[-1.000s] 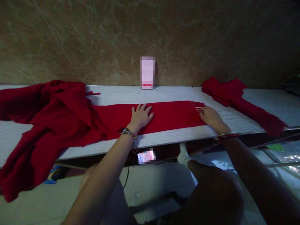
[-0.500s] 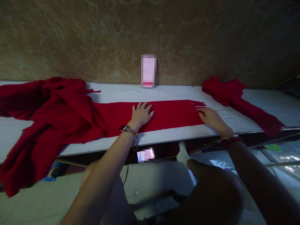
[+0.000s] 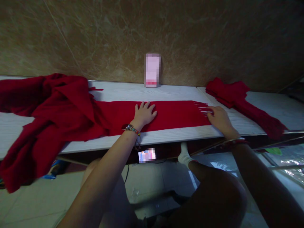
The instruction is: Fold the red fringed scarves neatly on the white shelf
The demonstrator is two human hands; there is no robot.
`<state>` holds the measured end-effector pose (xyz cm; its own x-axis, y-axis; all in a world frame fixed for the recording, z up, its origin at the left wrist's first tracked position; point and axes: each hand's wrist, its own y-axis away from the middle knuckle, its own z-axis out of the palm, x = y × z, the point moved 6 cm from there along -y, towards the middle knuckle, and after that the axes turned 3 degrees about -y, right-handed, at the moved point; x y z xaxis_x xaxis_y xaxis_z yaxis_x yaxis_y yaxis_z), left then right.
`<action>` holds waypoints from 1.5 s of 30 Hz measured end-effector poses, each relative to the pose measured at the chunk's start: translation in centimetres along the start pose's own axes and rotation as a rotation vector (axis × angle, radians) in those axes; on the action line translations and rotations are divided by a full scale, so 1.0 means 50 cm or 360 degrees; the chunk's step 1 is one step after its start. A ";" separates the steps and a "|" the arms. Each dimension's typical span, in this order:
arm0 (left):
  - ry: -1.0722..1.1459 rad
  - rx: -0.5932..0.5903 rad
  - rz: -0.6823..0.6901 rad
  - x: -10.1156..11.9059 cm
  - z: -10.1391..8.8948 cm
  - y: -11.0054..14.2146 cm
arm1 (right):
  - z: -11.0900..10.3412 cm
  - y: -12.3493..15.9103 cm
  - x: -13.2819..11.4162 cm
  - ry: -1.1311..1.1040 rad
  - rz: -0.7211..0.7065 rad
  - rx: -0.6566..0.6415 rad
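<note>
A red fringed scarf (image 3: 174, 114) lies partly spread along a white wood-grain board (image 3: 123, 91); its left part is heaped and hangs over the near edge. My left hand (image 3: 144, 114) rests flat on the spread part, fingers apart, with a beaded bracelet at the wrist. At the scarf's right end, my right hand (image 3: 220, 119) is closed, thumb and forefinger together on the fringe strands (image 3: 201, 109). The tips of the other fingers are hidden.
Another red fringed piece (image 3: 247, 106) lies folded at the board's right. A pixelated pink upright object (image 3: 152, 70) leans against the brown marbled wall (image 3: 106, 38). Below the board's front edge are a lit pixelated item (image 3: 147, 155) and a socked foot (image 3: 184, 155).
My right hand has shifted slightly right along the fringe, and more strands now show separated. My left hand stays flat on the scarf. The view has shifted slightly.
</note>
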<state>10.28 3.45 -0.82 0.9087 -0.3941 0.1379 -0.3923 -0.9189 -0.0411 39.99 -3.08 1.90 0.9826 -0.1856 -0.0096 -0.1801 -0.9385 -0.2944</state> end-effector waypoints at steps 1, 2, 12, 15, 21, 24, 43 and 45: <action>0.0002 0.0001 0.0000 0.000 0.000 0.000 | 0.007 0.003 -0.022 -0.0061 -0.0088 0.0001; 0.0003 0.0002 0.0001 0.000 0.000 0.001 | 0.015 0.006 -0.038 -0.0094 -0.0128 -0.0011; 0.0011 -0.0035 -0.0013 0.003 -0.002 0.002 | 0.000 0.030 0.075 0.0098 0.0655 -0.0137; 0.0008 -0.0027 -0.0013 0.004 -0.001 0.000 | -0.010 0.026 0.058 0.0009 0.0543 0.0037; -0.0031 -0.0007 -0.0014 0.004 -0.004 0.005 | 0.042 0.011 -0.103 -0.0293 -0.0224 -0.0032; -0.0032 -0.0016 -0.0029 0.005 -0.006 0.008 | 0.077 0.007 -0.126 -0.0290 -0.0271 -0.0308; -0.0012 -0.0197 -0.0255 -0.010 -0.001 0.060 | 0.014 0.047 -0.153 -0.0452 -0.0271 0.0088; -0.0035 -0.0168 -0.0228 -0.010 0.001 0.065 | 0.016 0.052 -0.218 -0.0537 -0.0477 0.0009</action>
<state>8.55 0.65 -1.05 0.9589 -0.2603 0.1129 -0.2701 -0.9593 0.0819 28.84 -3.27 0.48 0.9513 0.2004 -0.2341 0.1140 -0.9346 -0.3370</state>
